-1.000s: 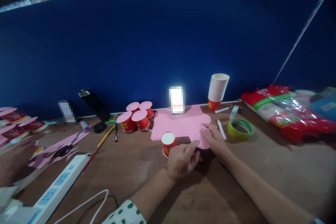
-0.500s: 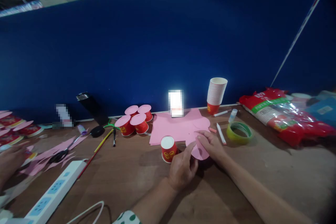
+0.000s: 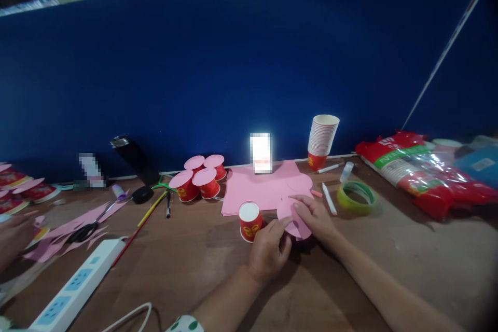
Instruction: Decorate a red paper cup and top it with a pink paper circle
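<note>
Between my two hands is a round pink paper piece (image 3: pixel 285 208). My left hand (image 3: pixel 270 249) is closed at its near left edge, with thumb and fingertips on the paper. Across its right side lies my right hand (image 3: pixel 316 218), fingers curled on the paper, some tips hidden beneath. The lower edge looks uneven, as if layered, though I cannot tell how many pieces there are. Just left of my left hand stands an upside-down red paper cup (image 3: pixel 250 223) with a white base facing up. Behind the hands lie pink paper sheets (image 3: pixel 249 189), with another round piece (image 3: pixel 301 183) at their right edge.
Several red cups topped with pink discs (image 3: pixel 207 181) stand left of the sheets. A cup stack (image 3: pixel 322 140), markers (image 3: pixel 329 199), a tape roll (image 3: pixel 357 198) and a red bag (image 3: pixel 420 176) are right. Left are scissors (image 3: pixel 83 231), a power strip (image 3: pixel 78 285) and another person's hand (image 3: pixel 15 233).
My fingers have shifted slightly on the round pink paper, and its lower edge now looks uneven. My left hand has moved a little lower. The red cup stays in place.
</note>
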`<state>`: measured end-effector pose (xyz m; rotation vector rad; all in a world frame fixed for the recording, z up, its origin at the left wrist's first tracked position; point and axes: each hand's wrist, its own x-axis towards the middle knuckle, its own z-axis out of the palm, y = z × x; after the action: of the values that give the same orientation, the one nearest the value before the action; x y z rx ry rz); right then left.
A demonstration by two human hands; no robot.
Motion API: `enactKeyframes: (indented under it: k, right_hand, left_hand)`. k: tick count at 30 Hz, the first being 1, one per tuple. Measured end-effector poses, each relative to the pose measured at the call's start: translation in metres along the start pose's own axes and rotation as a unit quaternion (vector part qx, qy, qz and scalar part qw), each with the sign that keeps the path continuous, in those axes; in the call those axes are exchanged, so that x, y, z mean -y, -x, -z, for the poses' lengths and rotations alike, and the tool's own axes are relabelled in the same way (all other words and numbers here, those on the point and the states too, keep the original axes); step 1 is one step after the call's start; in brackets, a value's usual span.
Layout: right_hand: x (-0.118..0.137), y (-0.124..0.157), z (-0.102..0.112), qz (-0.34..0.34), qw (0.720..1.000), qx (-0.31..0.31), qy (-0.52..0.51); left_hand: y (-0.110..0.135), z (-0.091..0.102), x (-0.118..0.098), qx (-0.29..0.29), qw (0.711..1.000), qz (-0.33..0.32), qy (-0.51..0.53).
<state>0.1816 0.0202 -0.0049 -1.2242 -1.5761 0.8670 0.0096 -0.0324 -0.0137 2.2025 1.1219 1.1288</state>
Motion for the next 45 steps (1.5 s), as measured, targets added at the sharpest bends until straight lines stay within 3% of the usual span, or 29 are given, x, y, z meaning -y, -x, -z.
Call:
enactKeyframes:
  k: [5,8,14,18,25,29,32,34,41,45]
  right_hand:
    - [0.002,0.002,-0.001,0.001,1.0,-0.03,-0.005]
    - [0.003,0.001,0.002,-0.008,0.998,-0.064,-0.013]
    - [-0.001,-0.013,0.029,-0.022,0.967,-0.248,-0.058]
    - [-0.007,-0.02,0.04,-0.038,0.959,-0.274,-0.058]
    - [-0.004,-0.011,0.024,-0.026,0.984,-0.174,-0.04]
    - [0.0,-0.005,0.02,0.04,0.99,-0.087,0.106]
    - [0.002,-0.003,0.022,0.088,0.952,-0.026,0.291]
    - [0.004,-0.002,0.025,0.097,0.93,0.003,0.356]
    - [0.009,-0.004,0.035,0.116,0.893,0.125,0.416]
    - [0.006,-0.005,0.036,0.111,0.882,0.159,0.429]
  left_hand:
    - [0.0,0.001,0.0,0.0,1.0,0.013,0.004]
    - [-0.001,0.002,0.003,-0.04,0.998,0.036,0.017]
    - [-0.002,-0.001,0.008,-0.081,0.99,0.109,0.032]
    - [-0.002,-0.003,0.009,-0.066,0.989,0.126,0.045]
    - [-0.003,-0.001,0.005,-0.047,0.994,0.098,0.032]
    - [-0.001,-0.002,0.006,-0.054,0.993,0.093,0.042]
    - [0.0,-0.005,0.009,-0.05,0.993,0.103,0.025]
    - [0.0,-0.006,0.01,-0.042,0.993,0.112,0.001]
    - [-0.001,-0.007,0.013,-0.028,0.991,0.126,-0.021]
    - [-0.002,-0.006,0.012,-0.033,0.991,0.116,-0.053]
